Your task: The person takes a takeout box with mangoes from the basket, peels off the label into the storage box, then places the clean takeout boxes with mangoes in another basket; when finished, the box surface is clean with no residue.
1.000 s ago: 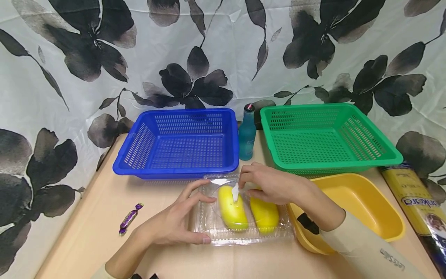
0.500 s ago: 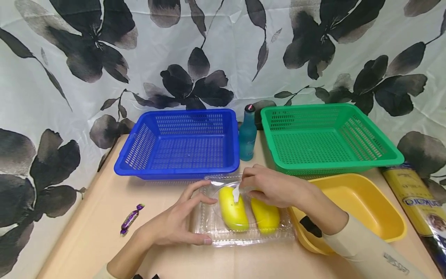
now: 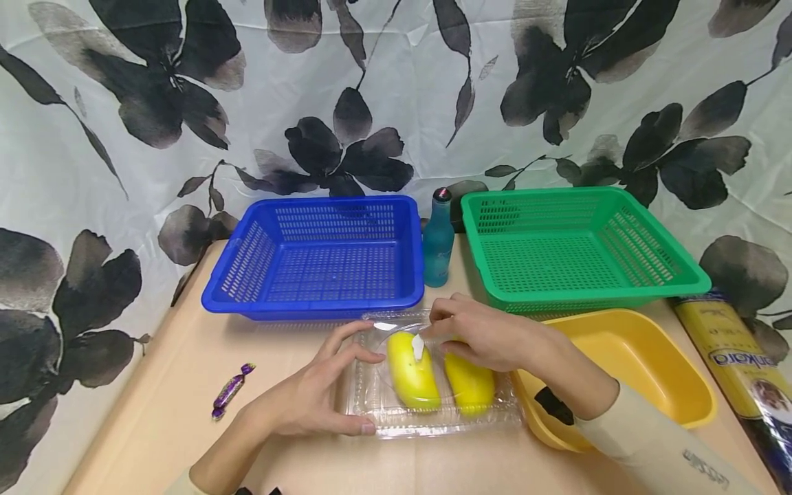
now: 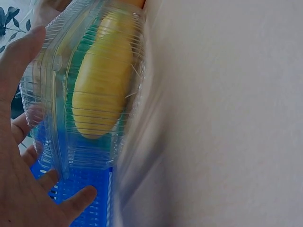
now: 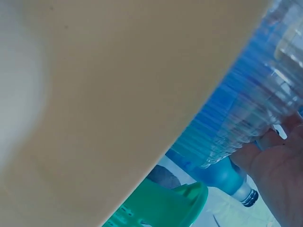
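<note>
In the head view a clear plastic clamshell container [image 3: 396,423] lies on the table with two yellow, mango-like fruits inside, a left fruit [image 3: 411,385] and a right fruit [image 3: 470,388]. A small white scrap, like a torn label [image 3: 418,347], shows on its lid over the left fruit. My left hand [image 3: 315,385] spans the container's left side, fingers fairly straight on the lid's edge and thumb at the front corner. Reaching over the lid from the right, my right hand [image 3: 479,330] has bent fingers, the index fingertip right at the scrap. I cannot tell whether it pinches it.
Behind stand a blue basket [image 3: 315,304], a teal bottle [image 3: 438,247] and a green basket [image 3: 594,295]. A yellow tub [image 3: 668,357] sits under the right forearm, beside a yellow food packet [image 3: 739,357]. A purple wrapped candy [image 3: 230,393] lies at left.
My right index finger has straightened somewhat at the white scrap, and more of the scrap's top shows. The left hand and the container have barely moved.
</note>
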A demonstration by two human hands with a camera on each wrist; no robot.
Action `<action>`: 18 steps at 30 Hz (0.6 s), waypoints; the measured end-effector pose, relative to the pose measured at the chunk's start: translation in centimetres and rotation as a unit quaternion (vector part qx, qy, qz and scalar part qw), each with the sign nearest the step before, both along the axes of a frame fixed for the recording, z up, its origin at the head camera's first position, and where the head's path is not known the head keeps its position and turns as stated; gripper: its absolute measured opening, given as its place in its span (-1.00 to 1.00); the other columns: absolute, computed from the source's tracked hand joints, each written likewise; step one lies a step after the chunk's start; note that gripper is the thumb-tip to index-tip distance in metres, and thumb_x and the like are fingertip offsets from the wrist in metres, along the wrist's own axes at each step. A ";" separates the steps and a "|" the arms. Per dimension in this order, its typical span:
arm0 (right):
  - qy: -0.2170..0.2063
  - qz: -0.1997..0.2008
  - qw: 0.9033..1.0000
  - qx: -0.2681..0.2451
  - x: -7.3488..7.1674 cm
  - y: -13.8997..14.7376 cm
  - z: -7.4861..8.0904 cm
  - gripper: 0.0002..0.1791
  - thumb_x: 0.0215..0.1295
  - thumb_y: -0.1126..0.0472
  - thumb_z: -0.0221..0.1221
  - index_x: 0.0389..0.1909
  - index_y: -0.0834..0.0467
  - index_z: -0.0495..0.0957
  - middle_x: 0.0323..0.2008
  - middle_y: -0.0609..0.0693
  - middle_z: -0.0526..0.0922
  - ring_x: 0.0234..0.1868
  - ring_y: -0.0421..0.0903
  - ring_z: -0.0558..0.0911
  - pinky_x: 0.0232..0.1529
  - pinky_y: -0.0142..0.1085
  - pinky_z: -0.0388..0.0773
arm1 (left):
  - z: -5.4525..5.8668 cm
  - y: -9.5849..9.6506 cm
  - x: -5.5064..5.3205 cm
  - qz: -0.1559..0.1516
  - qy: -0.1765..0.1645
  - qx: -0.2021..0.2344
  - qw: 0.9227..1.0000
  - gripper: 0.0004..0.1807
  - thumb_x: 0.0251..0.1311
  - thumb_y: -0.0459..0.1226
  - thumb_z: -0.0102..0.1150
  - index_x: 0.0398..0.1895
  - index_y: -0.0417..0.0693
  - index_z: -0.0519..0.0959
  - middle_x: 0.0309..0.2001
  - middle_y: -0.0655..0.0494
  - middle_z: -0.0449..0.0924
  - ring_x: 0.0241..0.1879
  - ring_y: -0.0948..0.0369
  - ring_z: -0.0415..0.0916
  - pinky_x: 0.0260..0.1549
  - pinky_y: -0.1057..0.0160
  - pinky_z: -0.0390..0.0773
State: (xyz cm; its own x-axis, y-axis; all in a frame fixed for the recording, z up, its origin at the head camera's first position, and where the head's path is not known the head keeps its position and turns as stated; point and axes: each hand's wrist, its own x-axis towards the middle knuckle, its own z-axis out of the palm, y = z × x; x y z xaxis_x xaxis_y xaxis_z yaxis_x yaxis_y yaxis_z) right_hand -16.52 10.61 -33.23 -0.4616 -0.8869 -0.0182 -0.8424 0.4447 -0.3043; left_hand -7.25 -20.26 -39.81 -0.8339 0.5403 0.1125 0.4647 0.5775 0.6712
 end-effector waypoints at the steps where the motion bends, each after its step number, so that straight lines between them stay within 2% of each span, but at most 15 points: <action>1: 0.002 0.001 1.000 0.001 0.0 0.0 0.0 -0.67 0.41 0.27 0.29 0.15 0.01 0.71 -0.06 -0.12 0.58 -0.06 -0.13 0.45 -0.03 -0.33 0.57 | 0.0 0.0 0.0 0.000 0.001 -0.001 1.000 -0.15 -0.06 0.32 0.48 0.31 0.33 0.44 0.63 0.19 -0.15 0.61 -0.02 -0.14 0.40 -0.32 0.24; 8: -0.010 -0.004 1.000 0.009 0.1 0.2 0.1 -0.67 0.43 0.25 0.27 0.16 0.00 0.71 -0.03 -0.13 0.58 -0.04 -0.15 0.45 0.00 -0.34 0.58 | -0.1 0.1 -0.1 0.001 -0.002 0.001 1.000 -0.18 -0.07 0.32 0.49 0.31 0.48 0.41 0.63 0.24 -0.15 0.61 0.00 -0.12 0.41 -0.31 0.24; 15: -0.017 0.005 1.000 0.006 0.0 0.9 -0.2 -0.64 0.44 0.28 0.24 0.21 0.01 0.68 0.05 -0.09 0.58 0.05 -0.11 0.46 0.12 -0.25 0.60 | -0.1 0.2 -0.1 -0.001 0.004 0.000 1.000 -0.16 -0.06 0.32 0.48 0.31 0.35 0.44 0.63 0.21 -0.14 0.61 -0.01 -0.12 0.40 -0.31 0.25; 18: -0.028 -0.009 1.000 0.000 0.0 0.8 -0.3 -0.58 0.45 0.26 0.25 0.29 0.00 0.62 0.10 -0.10 0.57 0.09 -0.12 0.47 0.17 -0.22 0.60 | 0.0 0.0 0.0 0.001 0.003 -0.003 1.000 -0.15 -0.06 0.33 0.48 0.32 0.36 0.43 0.63 0.20 -0.14 0.61 -0.02 -0.12 0.39 -0.32 0.26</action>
